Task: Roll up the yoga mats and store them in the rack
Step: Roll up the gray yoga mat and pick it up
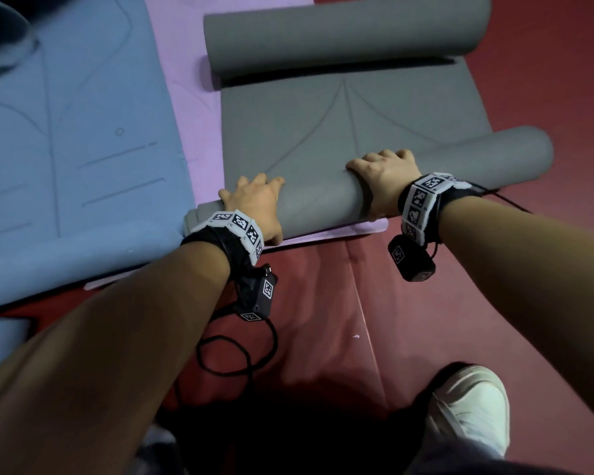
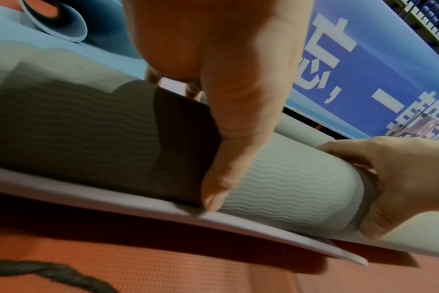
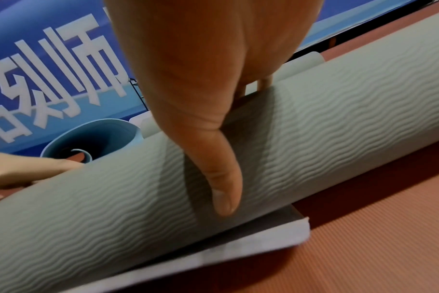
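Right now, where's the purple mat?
In the head view the purple mat lies flat on the red floor, between the blue mat on its left and the grey mat, which overlaps its right part; its near edge shows below both hands.

Grey mat (image 1: pixel 350 132) (wavy-ribbed underside), blue mat (image 1: pixel 66 132), red floor (image 1: pixel 546 303)

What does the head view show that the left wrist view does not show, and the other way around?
Only the head view: the grey mat's flat middle, its second roll at the far end, the flat blue mat, and a white shoe.

Only the left wrist view: the wavy ribbed texture of the near roll, a blue banner with white characters, and the thumb against the roll.

Both: the left hand and right hand gripping the near roll on the lilac mat, over the red floor.
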